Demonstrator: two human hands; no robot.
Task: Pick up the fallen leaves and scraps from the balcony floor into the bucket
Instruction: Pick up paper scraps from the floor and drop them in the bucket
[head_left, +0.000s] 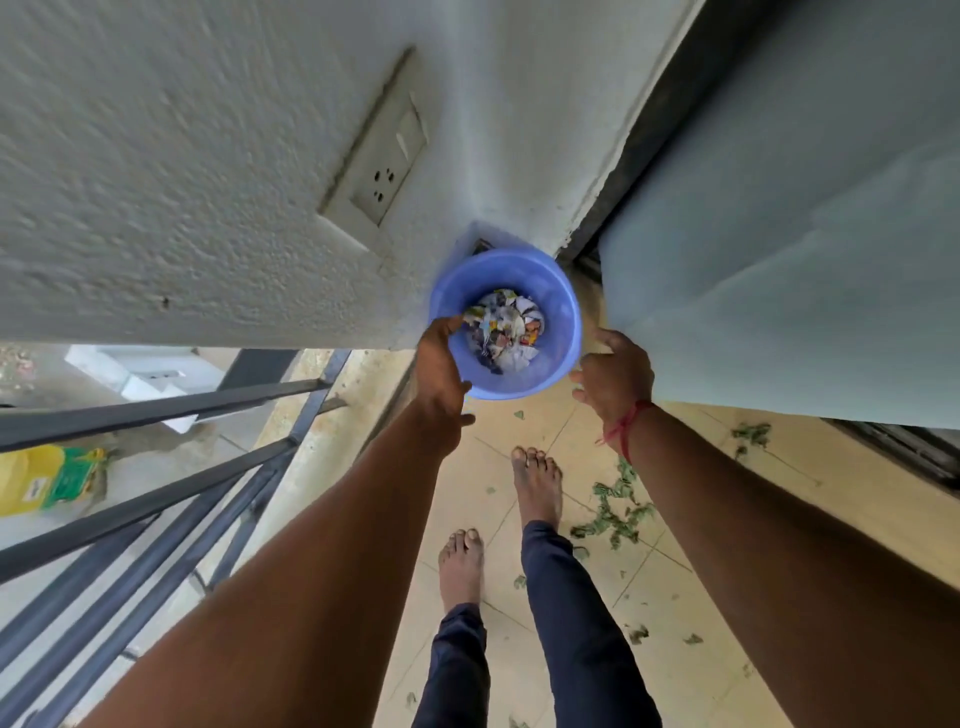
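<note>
A blue plastic bucket (558, 306) stands in the balcony corner, holding several paper and wrapper scraps (506, 332). My left hand (440, 366) grips its left rim, fingers curled inside and thumb on the outside. My right hand (617, 375) is at the bucket's right side with fingers spread; its fingertips are at the rim, and whether they touch it is unclear. Green leaf scraps (613, 512) lie scattered on the beige tiled floor under my right forearm. More leaf bits (751, 434) lie near the door sill.
A dark metal railing (156, 467) runs along the left side. The white wall with a socket plate (379, 171) is behind the bucket, and a pale blue door (779, 260) is to the right. My bare feet (537, 488) stand on the tiles just short of the bucket.
</note>
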